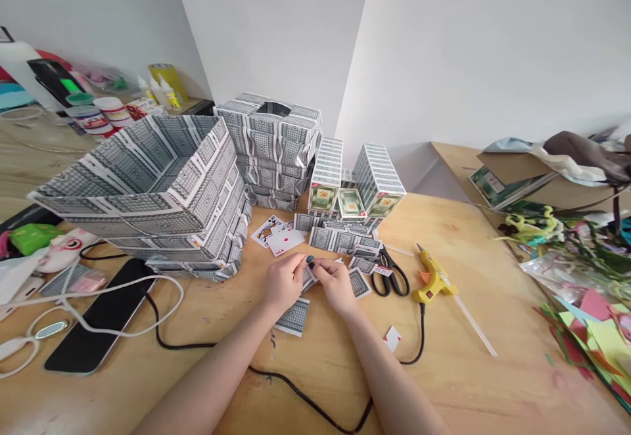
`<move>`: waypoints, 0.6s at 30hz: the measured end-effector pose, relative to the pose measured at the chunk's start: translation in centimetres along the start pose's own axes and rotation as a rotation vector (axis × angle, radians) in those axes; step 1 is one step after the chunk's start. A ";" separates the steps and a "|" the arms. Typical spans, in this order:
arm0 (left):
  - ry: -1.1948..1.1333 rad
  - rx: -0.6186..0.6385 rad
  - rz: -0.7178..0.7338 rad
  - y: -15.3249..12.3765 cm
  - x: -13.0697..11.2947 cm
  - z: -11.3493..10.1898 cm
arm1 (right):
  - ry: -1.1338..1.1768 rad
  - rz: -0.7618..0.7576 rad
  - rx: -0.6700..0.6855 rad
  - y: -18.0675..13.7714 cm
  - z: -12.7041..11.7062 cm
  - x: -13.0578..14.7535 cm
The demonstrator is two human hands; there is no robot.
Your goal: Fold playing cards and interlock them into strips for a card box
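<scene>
My left hand (283,282) and my right hand (337,284) meet over the wooden table (468,369), fingers pinched together on a small folded playing card (310,276) between them. A patterned card piece (294,317) lies flat just below my left hand. More folded cards (345,241) are heaped just beyond my hands, with face-up cards (279,236) to their left. A large basket woven from cards (152,188) stands at the left.
Black scissors (389,276) and a yellow glue gun (432,281) lie right of my hands; its black cord (305,395) runs across the front. Card packs (352,188) and a second card box (273,149) stand behind. A black phone (98,320), white cable and coloured paper scraps (591,330) flank the sides.
</scene>
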State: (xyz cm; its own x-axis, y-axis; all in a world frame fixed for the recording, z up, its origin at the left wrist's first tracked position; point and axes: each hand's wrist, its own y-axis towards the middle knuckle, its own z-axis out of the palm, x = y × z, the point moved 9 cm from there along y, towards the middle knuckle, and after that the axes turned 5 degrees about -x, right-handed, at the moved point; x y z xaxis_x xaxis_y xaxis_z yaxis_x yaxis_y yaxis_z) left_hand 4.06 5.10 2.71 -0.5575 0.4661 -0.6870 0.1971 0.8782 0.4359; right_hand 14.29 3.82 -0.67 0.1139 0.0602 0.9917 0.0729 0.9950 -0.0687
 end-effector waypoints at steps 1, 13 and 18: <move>-0.009 0.004 -0.012 0.0 0.1 0.0 | 0.005 0.001 0.001 0.0 0.0 0.0; -0.261 0.037 -0.269 0.6 2.4 0.5 | 0.255 0.140 0.076 -0.4 1.3 -1.3; -0.322 0.036 -0.351 0.7 3.3 0.6 | 0.321 0.175 0.118 -0.8 1.9 -1.0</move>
State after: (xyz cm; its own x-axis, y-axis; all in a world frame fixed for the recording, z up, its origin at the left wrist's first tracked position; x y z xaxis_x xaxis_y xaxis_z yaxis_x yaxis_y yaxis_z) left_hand 2.83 7.30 0.32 -0.3182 0.1449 -0.9369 0.0720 0.9891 0.1286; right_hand 12.18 3.08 -1.43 0.4200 0.2208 0.8803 -0.0875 0.9753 -0.2029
